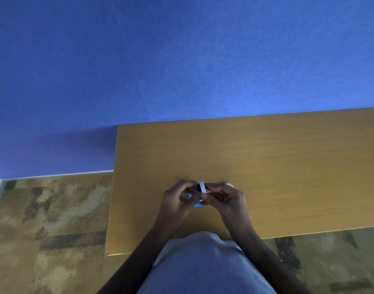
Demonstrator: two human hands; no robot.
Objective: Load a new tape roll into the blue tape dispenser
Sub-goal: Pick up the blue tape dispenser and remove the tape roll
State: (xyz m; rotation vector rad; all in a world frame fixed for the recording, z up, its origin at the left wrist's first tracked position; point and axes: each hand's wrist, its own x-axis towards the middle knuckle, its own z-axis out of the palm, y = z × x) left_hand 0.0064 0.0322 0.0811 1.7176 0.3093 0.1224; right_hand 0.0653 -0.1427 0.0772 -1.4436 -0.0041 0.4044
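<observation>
Both hands meet over the near middle of the wooden table [266, 158]. A small white tape roll [202, 187] stands on edge between them, pinched by fingers of my left hand [178, 198] and my right hand [225, 197]. The blue tape dispenser [196, 203] sits mostly hidden under and behind the fingers; only bits of bright blue show below the roll and by my left fingers. Whether the roll sits in the dispenser or just above it cannot be told. A small pale object [230, 184] peeks out behind my right hand.
The table's left edge [113, 187] drops to a mottled brown floor [50, 219]. A blue wall [160, 60] rises right behind the table. My torso in a light shirt [203, 266] presses against the table's near edge.
</observation>
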